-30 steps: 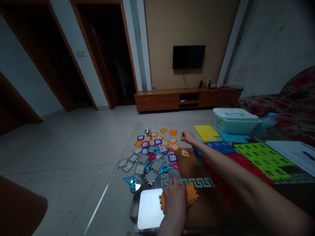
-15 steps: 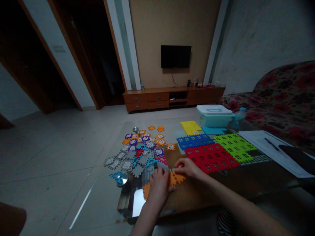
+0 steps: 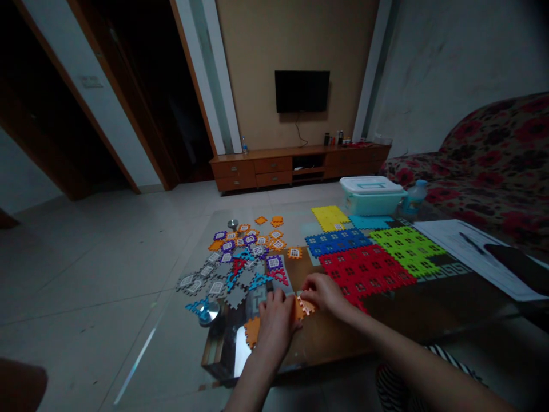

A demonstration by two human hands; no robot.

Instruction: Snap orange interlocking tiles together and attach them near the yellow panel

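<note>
At the near edge of the glass-topped table, my left hand [image 3: 275,321] is closed over a strip of orange interlocking tiles [image 3: 251,331], with the strip's left end showing beyond it. My right hand [image 3: 325,296] pinches an orange tile [image 3: 307,308] at the strip's right end. Both hands nearly meet there, and the fingers partly hide the joint. Beyond them lies a scattered heap of loose tiles: a grey tile [image 3: 235,296], a purple-framed window tile [image 3: 274,262], an orange-framed window tile [image 3: 294,253] and several blue and red triangular pieces.
Joined sheets of red [image 3: 364,269], blue [image 3: 334,245], green [image 3: 409,252] and yellow tiles [image 3: 329,218] lie to the right. Behind them stand a lidded pale green box [image 3: 372,202] and a bottle [image 3: 414,197]. Papers [image 3: 454,243], a pen and a dark flat object lie far right.
The camera view has shifted slightly. My right hand has tilted the orange tile at the strip's right end, which now catches light. My left hand keeps its hold on the strip.
</note>
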